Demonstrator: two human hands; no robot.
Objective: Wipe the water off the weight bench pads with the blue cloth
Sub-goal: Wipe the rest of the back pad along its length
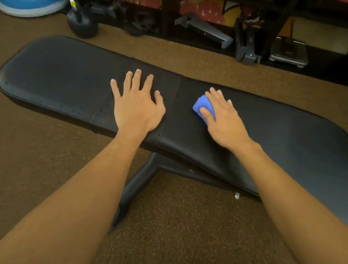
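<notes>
Black bench (257, 124) sits slantwise on brown carpet (182, 231), far-left to near-right. Left hand (137, 108) lies flat with fingers spread on the narrow strip (165, 77) between the two pads. Right hand (223, 120) presses a wadded blue cloth (202, 106) onto the right pad (294, 148), just right of the seam, and the cloth pokes out by the thumb. Tiny water drops (100, 110) dot the left pad (56, 81) by its near edge. Beyond the bench are a kettlebell (81, 21), a dark rack (168, 9) and a blue dome (32, 5).

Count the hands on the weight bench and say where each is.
2. The left hand lies flat on the weight bench near its middle; the right hand presses the blue cloth onto it further right. None hidden.
</notes>
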